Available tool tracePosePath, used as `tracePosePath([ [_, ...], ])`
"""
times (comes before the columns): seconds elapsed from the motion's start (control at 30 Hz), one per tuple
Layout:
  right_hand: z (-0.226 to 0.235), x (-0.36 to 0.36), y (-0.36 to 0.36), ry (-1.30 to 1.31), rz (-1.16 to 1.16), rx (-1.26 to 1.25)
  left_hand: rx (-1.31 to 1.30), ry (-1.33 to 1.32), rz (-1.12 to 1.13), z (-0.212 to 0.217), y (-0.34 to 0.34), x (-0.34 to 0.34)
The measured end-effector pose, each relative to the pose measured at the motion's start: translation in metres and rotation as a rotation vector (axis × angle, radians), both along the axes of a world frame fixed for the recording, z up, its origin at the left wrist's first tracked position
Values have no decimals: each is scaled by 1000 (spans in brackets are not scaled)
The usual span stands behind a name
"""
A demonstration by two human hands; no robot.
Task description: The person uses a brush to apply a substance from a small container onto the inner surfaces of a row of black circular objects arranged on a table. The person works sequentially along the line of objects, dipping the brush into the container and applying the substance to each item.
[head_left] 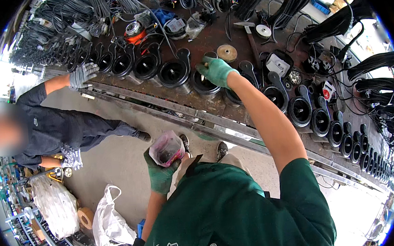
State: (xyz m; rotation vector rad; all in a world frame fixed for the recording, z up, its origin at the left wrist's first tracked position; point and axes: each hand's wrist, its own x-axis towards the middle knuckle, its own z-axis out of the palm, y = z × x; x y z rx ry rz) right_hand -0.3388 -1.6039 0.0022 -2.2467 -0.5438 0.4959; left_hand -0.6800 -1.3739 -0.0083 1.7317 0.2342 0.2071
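My left hand (162, 174), in a green glove, holds a translucent pinkish plastic tub (167, 148) by its side and base, near my waist. Dark contents show inside the tub, too blurred to name. At the bench, my right hand (216, 70), gloved the same way, reaches over a black round housing (205, 86) with its fingers pinched together above the opening. A small silvery piece shows below the fingers; whether it is gripped or belongs to the housing I cannot tell. To its left sits another black round housing (174, 73) with a metal shaft in its centre.
Several similar housings line the front edge of the bench (253, 130). Behind them lie a hammer (250, 35), a tan disc (226, 53) and black cable bundles (289, 4). On the left, a co-worker in dark clothes (62, 117) rests a grey-gloved hand (83, 75) at the bench.
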Motion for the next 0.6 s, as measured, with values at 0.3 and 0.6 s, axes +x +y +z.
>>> tracePosePath([
  [0.3, 63, -9, -7, -265, 592, -579, -30, 26, 275, 12, -52, -67],
  [0.6, 13, 0, -47, -108, 372, -101, 154, 51, 214, 34, -74, -97],
])
